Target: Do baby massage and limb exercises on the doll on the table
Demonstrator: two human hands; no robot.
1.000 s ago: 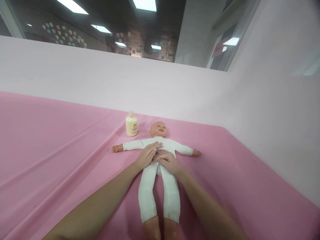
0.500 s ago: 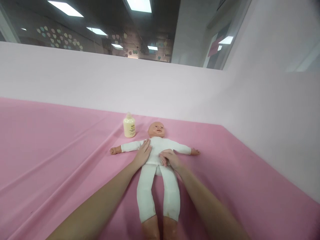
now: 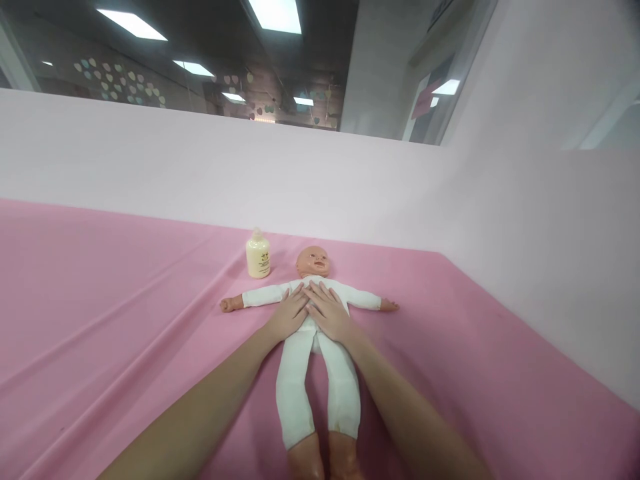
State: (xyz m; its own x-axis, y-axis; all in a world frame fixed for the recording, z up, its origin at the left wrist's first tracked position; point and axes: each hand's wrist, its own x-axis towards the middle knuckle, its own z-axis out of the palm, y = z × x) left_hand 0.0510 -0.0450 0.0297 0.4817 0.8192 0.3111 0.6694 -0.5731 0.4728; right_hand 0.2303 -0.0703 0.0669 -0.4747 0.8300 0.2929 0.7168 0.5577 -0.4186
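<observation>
A baby doll (image 3: 295, 393) with a white cloth body lies on its back, its arms spread wide and its head toward the wall. My left hand (image 3: 289, 315) rests flat on the left side of the doll's torso, fingers stretched out. On the other side of the torso lies my right hand (image 3: 331, 313), also flat, with its fingers spread. Their fingertips meet near the middle of the chest. Much of the doll's trunk is hidden beneath both hands, and its feet are cut off by the lower edge of the view.
A pale yellow bottle (image 3: 258, 258) with a pump-like top stands upright left of the doll's head. Pink cloth (image 3: 125, 280) with long creases covers the surface. Behind it rises a white wall (image 3: 225, 167) with a window (image 3: 200, 40), and another wall closes the right side.
My right hand has moved up and inward on the doll's torso, and its curled fingers have straightened and spread flat. My left hand has shifted slightly toward the middle.
</observation>
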